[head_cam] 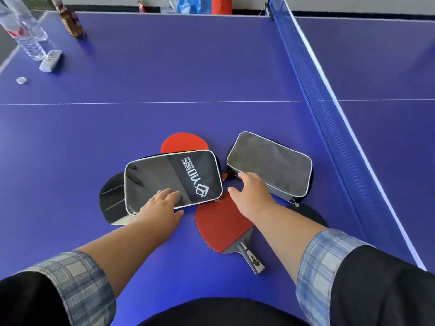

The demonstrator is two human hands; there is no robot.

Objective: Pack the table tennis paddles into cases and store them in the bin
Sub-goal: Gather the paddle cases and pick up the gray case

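A black case with white lettering [173, 178] lies flat on the blue table tennis table [164, 74]. My left hand [162, 208] rests on its near edge, fingers spread. A plain grey case [270, 163] lies to its right, and my right hand [253, 194] touches its near left corner with open fingers. A red paddle [221, 229] with a grey handle lies between my arms. Another red paddle [184, 142] pokes out behind the black case. A black paddle [111, 198] sticks out from under that case's left side. A dark paddle [310, 215] shows partly behind my right forearm.
The net [329, 114] runs along the right side. At the far left stand clear plastic bottles [28, 36], a small white block [50, 60], a bottle cap [21, 80] and a patterned bottle [70, 20]. Bags and a red container [221, 4] sit beyond the far edge.
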